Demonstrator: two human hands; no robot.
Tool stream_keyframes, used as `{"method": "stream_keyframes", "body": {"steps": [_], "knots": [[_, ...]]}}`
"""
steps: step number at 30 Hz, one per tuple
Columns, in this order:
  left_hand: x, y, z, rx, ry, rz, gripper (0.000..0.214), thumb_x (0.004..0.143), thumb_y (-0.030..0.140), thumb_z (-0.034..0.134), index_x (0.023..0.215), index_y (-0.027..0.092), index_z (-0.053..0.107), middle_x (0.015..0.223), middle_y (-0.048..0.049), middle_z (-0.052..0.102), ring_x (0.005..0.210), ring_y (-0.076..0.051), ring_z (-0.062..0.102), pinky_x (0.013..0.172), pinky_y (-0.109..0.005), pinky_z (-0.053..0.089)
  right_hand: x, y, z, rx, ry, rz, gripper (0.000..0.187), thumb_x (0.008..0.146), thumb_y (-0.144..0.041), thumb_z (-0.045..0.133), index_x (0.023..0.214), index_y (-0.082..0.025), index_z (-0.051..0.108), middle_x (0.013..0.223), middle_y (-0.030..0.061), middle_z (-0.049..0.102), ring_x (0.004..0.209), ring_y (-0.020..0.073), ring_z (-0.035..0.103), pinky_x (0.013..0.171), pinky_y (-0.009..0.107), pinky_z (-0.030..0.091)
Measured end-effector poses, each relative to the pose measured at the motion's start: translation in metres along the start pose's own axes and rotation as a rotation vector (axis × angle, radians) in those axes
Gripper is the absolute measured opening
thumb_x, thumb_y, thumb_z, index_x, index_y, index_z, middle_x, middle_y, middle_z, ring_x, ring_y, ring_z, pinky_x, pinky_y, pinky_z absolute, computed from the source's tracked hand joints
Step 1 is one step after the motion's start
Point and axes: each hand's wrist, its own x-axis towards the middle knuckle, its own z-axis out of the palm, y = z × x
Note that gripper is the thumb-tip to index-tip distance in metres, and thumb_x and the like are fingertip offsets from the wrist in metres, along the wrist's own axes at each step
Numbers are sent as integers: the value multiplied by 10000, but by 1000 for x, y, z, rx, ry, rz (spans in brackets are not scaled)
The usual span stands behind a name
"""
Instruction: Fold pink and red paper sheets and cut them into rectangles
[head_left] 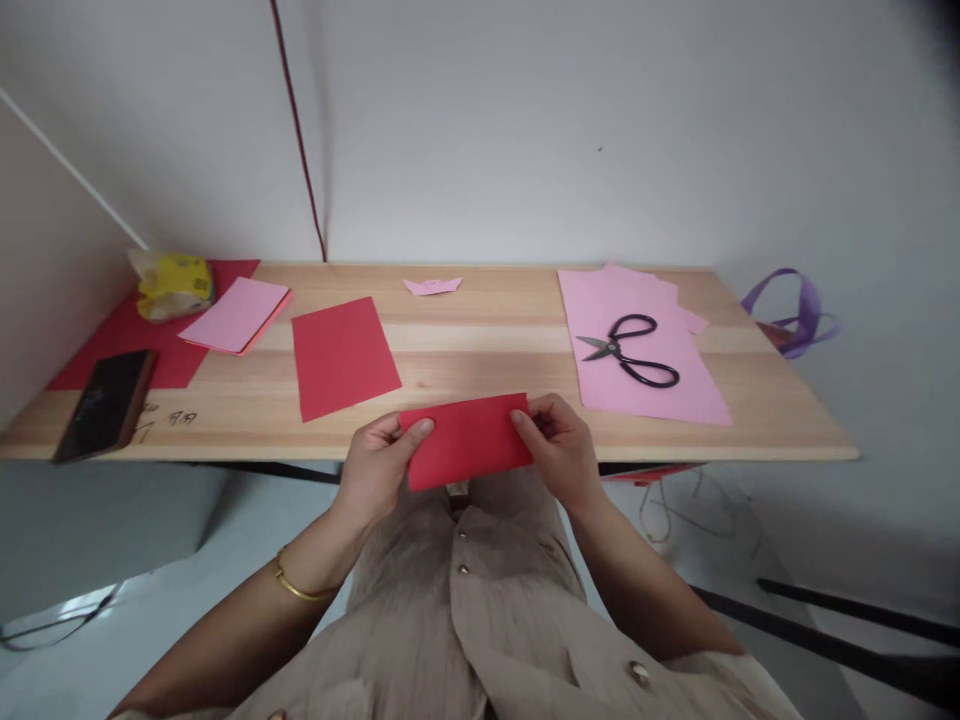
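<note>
A red sheet of paper [469,440], a wide rectangle that looks folded, is stretched between my hands just in front of the table's near edge. My left hand [379,460] pinches its left end, thumb on top and fingers underneath. At the opposite end my right hand [559,445] grips the upper right corner in the same way. Flat on the table beyond my left hand lies another red sheet [345,358]. Farther back sits a small folded pink paper boat [433,287].
Black-handled scissors [626,350] rest open on pink sheets [645,395] at the right. At the left are a stack of pink paper [238,312], a yellow packet [176,283] and a dark phone-like slab [105,403]. A purple ribbon loop [806,310] hangs past the right edge.
</note>
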Motion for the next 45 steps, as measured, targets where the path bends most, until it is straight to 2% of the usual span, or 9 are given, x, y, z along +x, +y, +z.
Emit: {"method": "stream_keyframes", "body": {"steps": [5, 9, 15, 24, 31, 35, 40, 45], "knots": [[1, -1, -2, 30, 21, 14, 284, 630, 417, 842, 763, 185, 748, 720, -27, 722, 634, -161, 627, 617, -283, 523, 2, 5, 0, 62, -37, 48, 263, 827, -459, 663, 751, -232, 553, 679, -6, 582, 584, 137, 505, 514, 262, 408], [4, -2, -6, 38, 45, 18, 296, 617, 422, 847, 742, 178, 738, 691, -23, 708, 605, -153, 611, 593, -277, 511, 4, 6, 4, 136, -13, 91, 272, 782, -457, 706, 782, -247, 534, 679, -13, 598, 578, 142, 534, 506, 262, 433], [7, 0, -11, 29, 52, 29, 298, 607, 408, 856, 756, 179, 737, 688, -16, 708, 631, -154, 620, 624, -275, 526, 8, 0, 12, 309, -21, 227, 416, 704, -442, 760, 993, -268, 516, 772, -18, 670, 664, 163, 631, 597, 282, 506], [12, -2, -13, 47, 60, 28, 306, 618, 403, 855, 788, 175, 743, 722, -19, 724, 653, -163, 639, 647, -286, 535, 12, -8, 9, 434, -86, 355, 390, 688, -439, 764, 952, -246, 552, 755, -33, 668, 629, 138, 600, 535, 250, 460], [18, 0, -11, 28, 103, 60, 359, 558, 400, 882, 784, 155, 750, 680, -15, 710, 639, -157, 629, 665, -289, 533, 19, -11, 11, 412, -90, 358, 398, 657, -422, 785, 948, -248, 576, 755, -44, 651, 635, 127, 580, 566, 246, 457], [17, 4, -12, 53, 133, 85, 372, 535, 424, 886, 732, 143, 742, 672, -20, 704, 610, -145, 603, 613, -264, 504, 21, -8, 14, 430, -109, 377, 366, 657, -418, 792, 910, -249, 589, 761, -44, 654, 620, 121, 574, 560, 244, 452], [15, 4, -16, 82, 115, 99, 341, 573, 434, 863, 675, 144, 717, 644, -10, 679, 564, -123, 557, 581, -250, 474, 21, -2, 17, 425, -125, 400, 340, 674, -428, 789, 901, -257, 603, 748, -44, 664, 573, 118, 553, 519, 243, 430], [15, 5, -15, 86, 113, 87, 369, 575, 466, 854, 681, 140, 717, 653, -20, 688, 561, -125, 558, 548, -240, 448, 23, 3, 17, 380, -134, 372, 317, 696, -451, 766, 889, -252, 614, 749, -37, 678, 594, 132, 574, 546, 258, 442]]}}
